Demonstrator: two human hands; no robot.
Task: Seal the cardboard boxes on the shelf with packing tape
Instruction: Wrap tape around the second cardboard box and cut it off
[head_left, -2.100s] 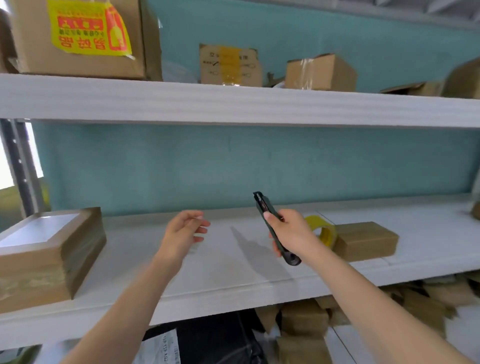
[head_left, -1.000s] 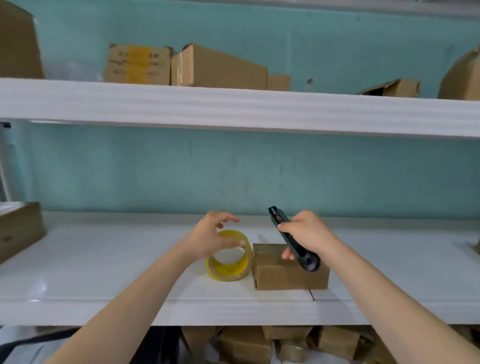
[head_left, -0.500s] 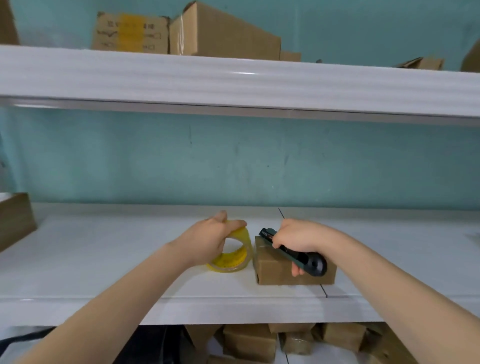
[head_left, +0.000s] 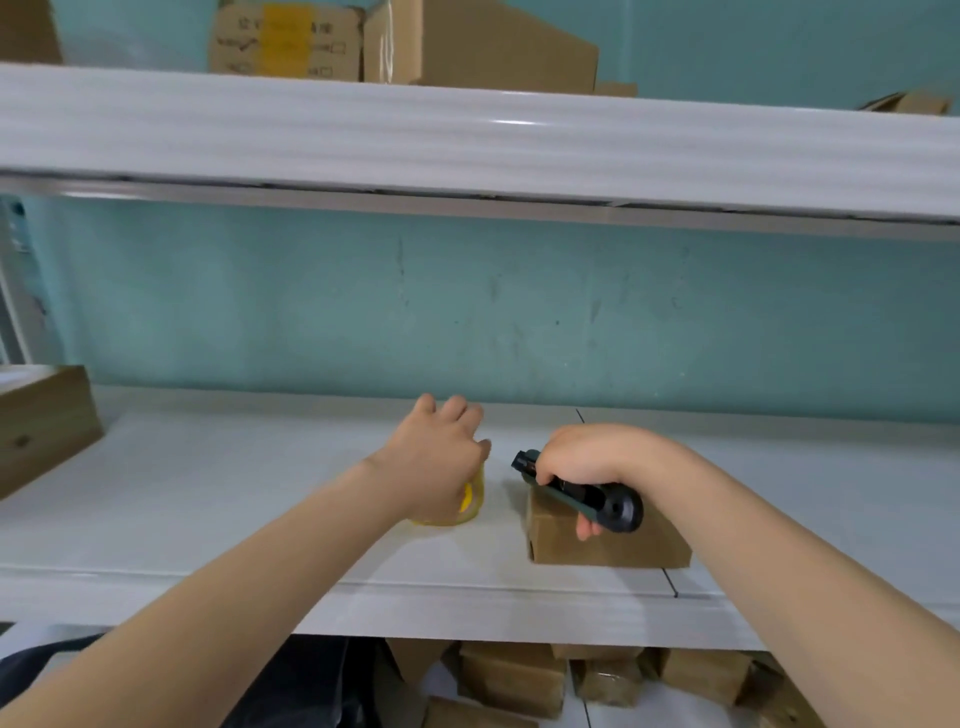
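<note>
Small cardboard box (head_left: 608, 535) on middle shelf (head_left: 260, 493), near front edge, long axis left-right. Tape roll (head_left: 467, 501) standing on shelf just left of box, narrow gap between.

Left hand (head_left: 436, 457) closed over top of roll, fingers curled round rim; nearer hand to tape. Roll mostly hidden under hand; free tape end not visible.

Right hand (head_left: 592, 457) fisted round black utility knife (head_left: 587, 499), resting on box top; blade state: cannot tell.

Likely next: carry tape rightward across box top.

Box flaps hidden by hand.
</note>
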